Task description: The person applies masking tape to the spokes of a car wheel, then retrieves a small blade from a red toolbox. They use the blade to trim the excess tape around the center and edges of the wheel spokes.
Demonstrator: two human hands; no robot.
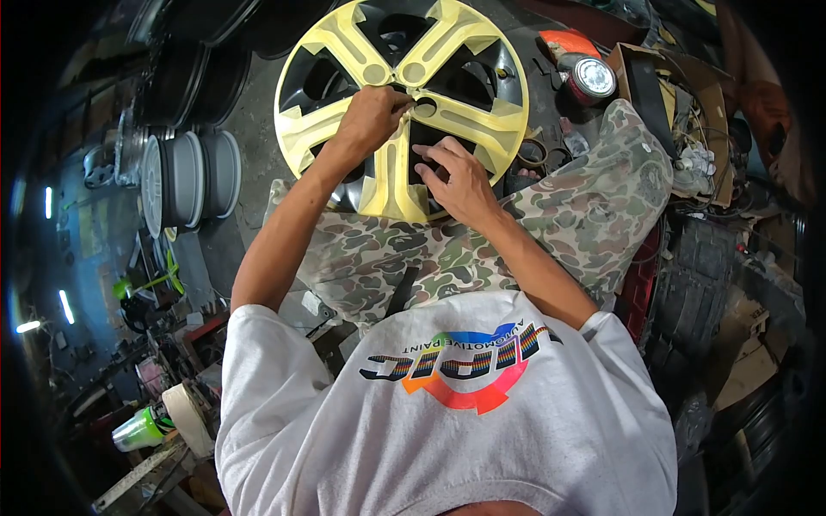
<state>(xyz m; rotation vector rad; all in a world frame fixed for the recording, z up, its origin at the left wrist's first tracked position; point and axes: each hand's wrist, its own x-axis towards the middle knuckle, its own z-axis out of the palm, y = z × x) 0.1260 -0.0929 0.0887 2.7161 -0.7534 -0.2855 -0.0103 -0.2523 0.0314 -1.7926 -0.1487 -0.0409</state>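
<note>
A wheel rim (394, 181) with pale yellow spokes and rim edge and a dark inner barrel lies face up in front of my lap. My left hand (372, 120) reaches over it from the left. Its thumb and fingers are pinched together at the hub, close to the round center holes; I cannot tell what small thing is between the fingertips. My right hand (462, 182) hovers at the near right side of the rim, over a dark gap between two spokes. Its fingers are apart and slightly curled, with nothing in them.
Camouflage-clad legs (594, 189) flank the rim. To the right are a lidded can (594, 79), a roll of tape (533, 153) and a cardboard box (718, 103) full of odds and ends. Grey wheel rims (176, 181) stand at the left, near a green-marked cup (138, 430).
</note>
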